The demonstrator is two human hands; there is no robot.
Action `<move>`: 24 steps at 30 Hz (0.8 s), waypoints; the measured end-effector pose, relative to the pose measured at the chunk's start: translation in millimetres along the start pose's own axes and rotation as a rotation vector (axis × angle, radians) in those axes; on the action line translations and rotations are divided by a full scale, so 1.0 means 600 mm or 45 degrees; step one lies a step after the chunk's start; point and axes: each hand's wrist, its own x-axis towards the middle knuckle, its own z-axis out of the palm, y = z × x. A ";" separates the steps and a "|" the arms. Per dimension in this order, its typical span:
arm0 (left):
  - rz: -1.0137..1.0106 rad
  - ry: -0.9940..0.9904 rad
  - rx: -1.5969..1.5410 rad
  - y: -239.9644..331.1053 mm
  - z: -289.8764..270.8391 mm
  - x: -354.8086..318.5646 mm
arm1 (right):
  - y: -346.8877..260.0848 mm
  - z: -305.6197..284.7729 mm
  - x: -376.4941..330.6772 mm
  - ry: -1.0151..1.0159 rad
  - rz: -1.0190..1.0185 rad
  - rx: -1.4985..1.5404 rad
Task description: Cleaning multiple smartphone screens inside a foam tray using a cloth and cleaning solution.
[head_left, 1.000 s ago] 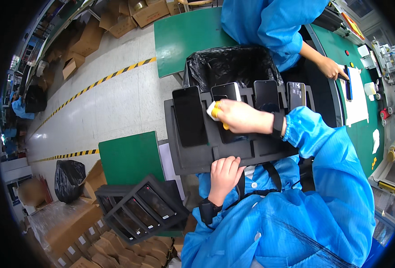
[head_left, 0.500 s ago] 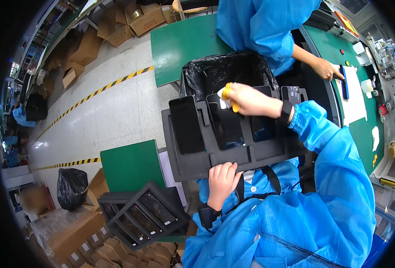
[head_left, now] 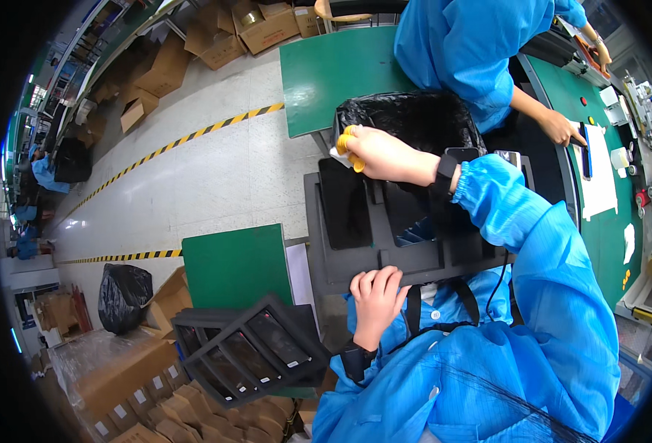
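Note:
My right hand (head_left: 388, 155) is closed, with yellow finger covers on its fingertips, and pinches a white wiping cloth (head_left: 337, 158). It hovers over the top end of the leftmost phone (head_left: 345, 210), which lies screen up in a slot of a black tray (head_left: 340, 275). A second dark phone (head_left: 412, 221) lies to its right, partly under my right forearm. My left hand (head_left: 376, 303) grips the tray's near edge with its fingers curled on top. Farther right, the tray is mostly covered by my sleeve.
Beyond the tray stands a bin lined with a black bag (head_left: 414, 122). Stacked black trays of phones (head_left: 259, 347) rest at lower left by a green table (head_left: 233, 262). At right, a co-worker's hand (head_left: 562, 127) touches a phone (head_left: 585, 151) on a green bench (head_left: 554, 81).
My right hand with the cloth has moved left, from the second phone to the leftmost one. My left hand stays on the tray edge. The whole view has shifted somewhat.

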 end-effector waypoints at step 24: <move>-0.035 0.018 -0.092 -0.016 0.011 -0.020 | -0.138 0.094 -0.063 -0.299 -0.155 -0.075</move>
